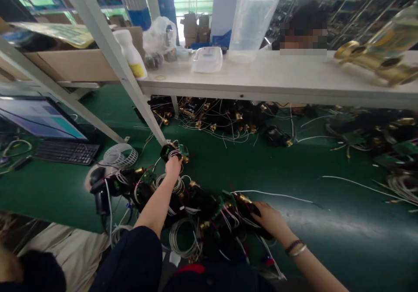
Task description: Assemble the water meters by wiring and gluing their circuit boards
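My left hand (173, 164) is reached out over the green table, its fingers closed on a black device (167, 151) with a green circuit board, beside the foot of the shelf post. My right hand (266, 215) rests against another black device with a brass fitting (244, 199), fingers bent round its right side. Between and below my hands lies a row of similar black devices (202, 200) with green boards, pink and white wires. A coiled grey cable (184, 238) hangs near the front edge.
A white shelf (261, 72) crosses above the table, bearing a clear pitcher (251, 26), a plastic box (207, 59) and brass parts (375, 65). At left are a monitor (42, 117), keyboard (65, 151) and scanner (99, 187). Another person's arm shows lower left.
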Motion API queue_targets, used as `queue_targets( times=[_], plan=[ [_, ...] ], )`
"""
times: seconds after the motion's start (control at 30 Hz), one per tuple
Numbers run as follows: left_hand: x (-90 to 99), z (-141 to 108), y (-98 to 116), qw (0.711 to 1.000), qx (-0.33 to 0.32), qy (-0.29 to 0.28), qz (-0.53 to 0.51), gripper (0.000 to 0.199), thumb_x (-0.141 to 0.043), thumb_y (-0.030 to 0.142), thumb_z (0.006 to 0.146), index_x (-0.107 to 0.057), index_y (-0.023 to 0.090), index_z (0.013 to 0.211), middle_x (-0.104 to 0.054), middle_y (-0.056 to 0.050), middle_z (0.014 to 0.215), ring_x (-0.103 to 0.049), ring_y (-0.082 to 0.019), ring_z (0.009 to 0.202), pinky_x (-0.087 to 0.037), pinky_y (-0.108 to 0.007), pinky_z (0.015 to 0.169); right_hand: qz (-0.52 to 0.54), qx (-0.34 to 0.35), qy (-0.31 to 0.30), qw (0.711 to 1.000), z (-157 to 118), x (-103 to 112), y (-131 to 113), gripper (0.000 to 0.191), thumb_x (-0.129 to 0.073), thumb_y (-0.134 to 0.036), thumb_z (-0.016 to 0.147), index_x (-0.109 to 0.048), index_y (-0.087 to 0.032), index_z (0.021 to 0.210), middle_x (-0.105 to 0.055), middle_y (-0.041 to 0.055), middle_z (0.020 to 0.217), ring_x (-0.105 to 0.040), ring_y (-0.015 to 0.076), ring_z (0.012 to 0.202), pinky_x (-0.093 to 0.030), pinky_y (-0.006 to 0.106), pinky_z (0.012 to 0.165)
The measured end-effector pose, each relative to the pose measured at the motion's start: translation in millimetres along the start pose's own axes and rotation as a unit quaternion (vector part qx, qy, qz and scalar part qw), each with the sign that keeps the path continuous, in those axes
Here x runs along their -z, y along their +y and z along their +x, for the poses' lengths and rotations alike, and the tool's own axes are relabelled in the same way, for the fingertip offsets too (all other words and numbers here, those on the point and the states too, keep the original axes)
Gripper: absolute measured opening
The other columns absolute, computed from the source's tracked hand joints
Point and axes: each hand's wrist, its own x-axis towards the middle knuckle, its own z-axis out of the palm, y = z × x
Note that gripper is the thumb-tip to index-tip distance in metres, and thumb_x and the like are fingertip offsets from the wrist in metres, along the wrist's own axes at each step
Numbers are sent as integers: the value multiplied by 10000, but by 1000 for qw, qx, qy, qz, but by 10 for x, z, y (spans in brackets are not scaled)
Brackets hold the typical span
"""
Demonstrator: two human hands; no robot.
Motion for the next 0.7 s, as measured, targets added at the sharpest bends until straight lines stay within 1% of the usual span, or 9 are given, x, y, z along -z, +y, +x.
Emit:
queue_targets(
  times=[0.13,0.23,0.3,0.37,0.43,0.47,0.53,0.6,0.7],
  plan=[
    [285,-72,-200,1000,13,-8,-12,226,-552,279,888,-574,82,999,-602,-97,968,-593,-207,924,-506,-410,849,12,-64,12,998,97,188,230,312,-472,-370,874,-624,-180,1070,-663,100,1048,-639,232,921,-442,287,728],
    [278,-564,-149,996,-65,11,-55,265,-486,195,896,-537,68,1123,-558,-159,1137,-536,-246,1084,-435,-453,974,14,-122,23,992,111,348,471,355,-461,-419,875,-631,-169,1061,-681,117,1001,-653,246,873,-430,283,646],
    [68,-1121,-10,981,-167,6,-101,304,-433,192,905,-527,128,1188,-523,-125,1236,-481,-214,1172,-377,-388,1056,15,-153,26,988,105,423,589,378,-455,-428,876,-636,-148,1053,-692,130,941,-662,252,827,-421,279,594],
    [-267,-1711,159,952,-268,-33,-142,299,-531,233,860,-572,218,1156,-567,-55,1196,-518,-186,1130,-428,-329,1021,19,-172,29,984,96,459,631,395,-454,-427,874,-643,-119,1033,-697,144,888,-666,256,786,-419,280,565],
    [-636,-2174,289,926,-331,-56,-172,523,-707,275,718,-541,262,1214,-531,-43,1258,-498,-227,1165,-448,-359,1014,23,-173,32,984,75,474,595,383,-470,-417,865,-656,-107,992,-700,145,862,-666,251,766,-426,278,563],
    [-805,-2328,324,923,-335,-52,-183,565,-709,245,700,-526,259,1235,-502,-64,1290,-479,-257,1188,-450,-402,1010,26,-168,34,985,53,487,554,362,-487,-409,856,-661,-116,978,-702,136,864,-666,245,764,-429,275,569],
    [-1075,-2483,329,925,-317,-28,-207,509,-579,172,779,-483,222,1276,-470,-111,1310,-460,-262,1208,-447,-436,1007,30,-148,42,988,-25,559,447,316,-526,-395,834,-665,-152,979,-705,108,894,-663,231,780,-437,270,590],
    [-1240,-2500,267,933,-278,4,-231,508,-412,109,833,-387,148,1339,-439,-163,1317,-438,-247,1229,-441,-441,1010,33,-130,58,989,-148,738,331,297,-541,-391,827,-655,-184,1008,-703,80,931,-655,218,807,-444,270,626],
    [-1341,-2452,126,935,-244,27,-257,519,-320,44,806,-391,117,1315,-472,-159,1270,-458,-215,1205,-450,-407,1008,56,-110,130,984,-343,1224,143,295,-546,-411,827,-645,-181,984,-697,69,856,-642,204,747,-445,280,630]
  ],
)
